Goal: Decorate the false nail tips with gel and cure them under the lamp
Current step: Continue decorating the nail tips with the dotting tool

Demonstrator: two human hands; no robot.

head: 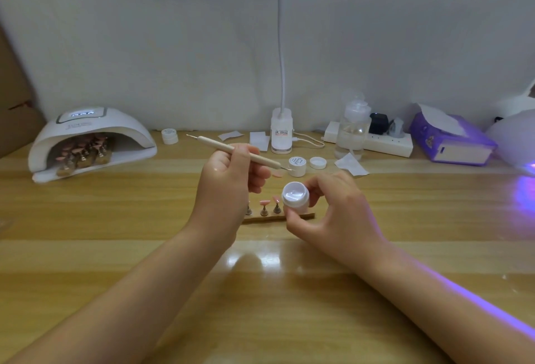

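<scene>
My left hand (228, 172) grips a cream dotting pen (220, 146) that slants across the table, with its fine tip pointing right toward a closed gel jar (297, 165). It also pinches a pink nail tip (278, 173) between its fingers. In my right hand (330, 213) an open white gel jar (295, 197) is tilted toward me, held by fingers and thumb. Just behind both hands, pink nail tips (264, 203) stand on small holders along a wooden strip (278, 216). The white curing lamp (89, 139) at the far left shelters several more pink tips on stands.
A jar lid (318, 162) lies by the closed jar and another small jar (170, 135) stands near the lamp. Along the back are a desk lamp base (281, 135), a clear pump bottle (353, 129), a power strip (382, 143), a purple tissue pack (451, 137) and paper wipes (351, 164).
</scene>
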